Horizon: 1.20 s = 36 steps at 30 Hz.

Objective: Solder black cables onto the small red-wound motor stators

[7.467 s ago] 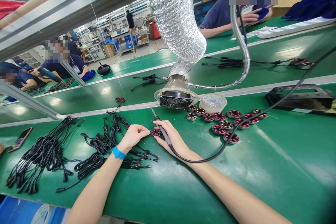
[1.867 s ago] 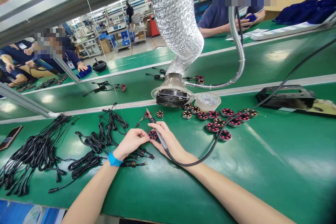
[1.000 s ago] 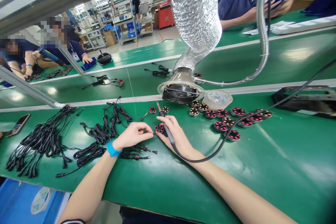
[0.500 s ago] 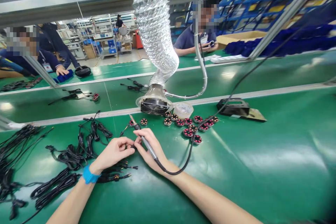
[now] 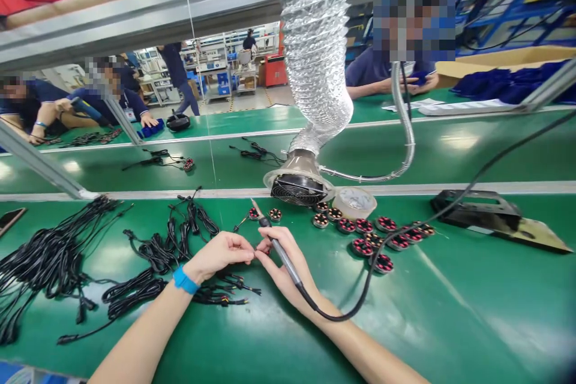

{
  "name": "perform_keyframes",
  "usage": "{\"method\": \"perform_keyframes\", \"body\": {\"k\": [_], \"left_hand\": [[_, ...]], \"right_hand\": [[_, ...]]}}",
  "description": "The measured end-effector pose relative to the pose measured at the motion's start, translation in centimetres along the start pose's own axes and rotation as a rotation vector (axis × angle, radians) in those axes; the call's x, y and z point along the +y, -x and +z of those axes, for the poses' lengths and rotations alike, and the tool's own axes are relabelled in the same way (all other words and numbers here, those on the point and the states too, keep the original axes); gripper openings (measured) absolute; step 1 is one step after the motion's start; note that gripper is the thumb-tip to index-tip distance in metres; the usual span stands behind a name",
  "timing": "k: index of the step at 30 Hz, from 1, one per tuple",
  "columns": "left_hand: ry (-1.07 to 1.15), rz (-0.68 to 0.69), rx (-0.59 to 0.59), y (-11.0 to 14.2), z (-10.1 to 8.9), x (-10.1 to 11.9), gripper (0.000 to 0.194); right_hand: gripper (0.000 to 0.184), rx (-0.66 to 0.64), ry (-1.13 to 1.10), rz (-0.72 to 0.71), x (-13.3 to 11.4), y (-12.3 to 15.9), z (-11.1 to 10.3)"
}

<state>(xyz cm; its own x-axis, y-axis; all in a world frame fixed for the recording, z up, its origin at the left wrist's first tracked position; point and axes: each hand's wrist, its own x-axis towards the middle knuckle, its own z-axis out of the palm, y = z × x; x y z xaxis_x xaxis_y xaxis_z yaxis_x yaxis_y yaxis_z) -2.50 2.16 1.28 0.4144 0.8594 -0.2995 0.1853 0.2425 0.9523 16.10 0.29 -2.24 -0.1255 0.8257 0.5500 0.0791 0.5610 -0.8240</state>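
My right hand is wrapped round a black soldering iron whose tip points away from me, toward the fume fan. Its fingertips meet those of my left hand, which is pinched closed and wears a blue wristband. What the fingers pinch between them is mostly hidden; black wire ends lie just under my left hand. Several small round motor stators with red windings sit to the right.
Bundles of black cables cover the green mat at left. A silver flexible duct drops to the fan. A round tub and a black iron stand lie right. Other people sit beyond the conveyor.
The view shifted as my head moved. My hands stayed together over the mat, and the small red-wound stator seen between my fingertips a second ago is hidden now.
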Motion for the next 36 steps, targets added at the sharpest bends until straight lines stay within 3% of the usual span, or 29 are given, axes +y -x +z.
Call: {"method": "perform_keyframes", "body": {"k": [9,15,24,36], "left_hand": [[0.065,0.141,0.145,-0.3,0.6,-0.3,0.032],[0.004,0.123,0.124,-0.3,1.1,-0.4,0.029],[-0.122,0.136,0.006,0.0,1.8,-1.0,0.029],[-0.307,0.169,0.072,0.4,0.9,0.4,0.026]], "right_hand": [[0.031,0.065,-0.006,0.106,0.0,0.1,0.4],[0.040,0.086,0.146,-0.002,-0.2,-0.2,0.1],[0.040,0.004,0.158,-0.076,0.7,0.1,0.4],[0.043,-0.032,0.138,-0.068,0.2,-0.3,0.1]]}}
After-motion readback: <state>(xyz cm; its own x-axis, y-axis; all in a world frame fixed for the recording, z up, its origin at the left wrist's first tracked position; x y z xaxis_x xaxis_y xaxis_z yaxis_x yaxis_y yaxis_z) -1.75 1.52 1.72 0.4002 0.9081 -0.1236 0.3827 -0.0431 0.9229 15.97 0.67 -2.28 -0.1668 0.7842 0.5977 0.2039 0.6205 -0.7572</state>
